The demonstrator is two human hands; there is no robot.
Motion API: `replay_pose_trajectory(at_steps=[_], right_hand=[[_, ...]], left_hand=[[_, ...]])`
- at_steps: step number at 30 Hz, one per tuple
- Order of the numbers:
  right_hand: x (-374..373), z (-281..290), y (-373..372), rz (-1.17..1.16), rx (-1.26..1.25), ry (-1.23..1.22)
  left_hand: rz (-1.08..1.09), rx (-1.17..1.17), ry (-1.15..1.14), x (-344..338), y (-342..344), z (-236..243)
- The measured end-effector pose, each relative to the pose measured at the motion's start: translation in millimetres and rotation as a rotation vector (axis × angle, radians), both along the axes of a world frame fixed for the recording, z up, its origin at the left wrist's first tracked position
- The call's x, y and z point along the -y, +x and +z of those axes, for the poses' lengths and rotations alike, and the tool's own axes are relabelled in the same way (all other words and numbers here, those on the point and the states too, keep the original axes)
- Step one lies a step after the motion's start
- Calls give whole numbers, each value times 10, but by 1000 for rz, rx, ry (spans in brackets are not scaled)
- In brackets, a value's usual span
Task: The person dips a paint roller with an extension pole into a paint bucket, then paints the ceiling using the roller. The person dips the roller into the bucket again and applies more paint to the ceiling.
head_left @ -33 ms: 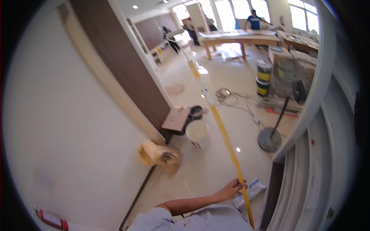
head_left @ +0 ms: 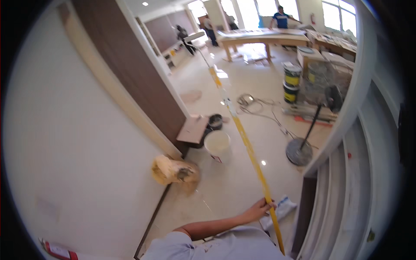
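My left hand (head_left: 261, 209) is closed around the lower part of a long yellow pole (head_left: 246, 145). The pole slants up and away from me, its yellow coating broken by whitish patches. At its far end a thin wire frame carries a pale paint roller (head_left: 194, 37), held up in the air. Beside my left hand lies a white cloth or bag with blue marks (head_left: 284, 209). My right hand is out of sight.
A white bucket (head_left: 217, 146) stands on the shiny floor, near a board (head_left: 193, 129) and a yellowish wrapped roll (head_left: 173, 170). On the right are a black stand with a round base (head_left: 299, 151), stacked pails (head_left: 291, 82), cables (head_left: 260, 104) and pale shelving (head_left: 353, 173). People stand around a far table (head_left: 264, 41).
The whole scene has shifted slightly left and up in the picture. My left hand keeps its grip on the pole.
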State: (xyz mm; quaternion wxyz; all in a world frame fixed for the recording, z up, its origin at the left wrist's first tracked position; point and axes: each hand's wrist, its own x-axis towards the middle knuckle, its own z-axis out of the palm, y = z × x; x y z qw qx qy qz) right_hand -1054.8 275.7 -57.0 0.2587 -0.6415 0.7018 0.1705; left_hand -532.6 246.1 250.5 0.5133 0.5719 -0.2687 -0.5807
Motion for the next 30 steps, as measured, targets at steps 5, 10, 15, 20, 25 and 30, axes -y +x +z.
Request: replay_pose_trajectory(at_steps=[5, 10, 15, 20, 25, 30], right_hand=[[-863, 499, -18, -268, -453, -267], [-1537, 897, -173, -460, -839, -534], [-1483, 1301, -167, -574, -859, -626], [-996, 1905, 84, -405, -804, -847], [-411, 2143, 224, -140, -409, -978], [98, 2696, 1044, 140, -396, -1047]], left_hand=[[-112, -258, 188, 63, 544, -424], [-81, -464, 449, 197, 595, -1185], [78, -613, 742, 377, 681, -1959], [183, -557, 898, 555, 888, -2254], [431, -707, 951, 645, 1398, -2950], [503, -630, 867, 841, 1985, -3075]])
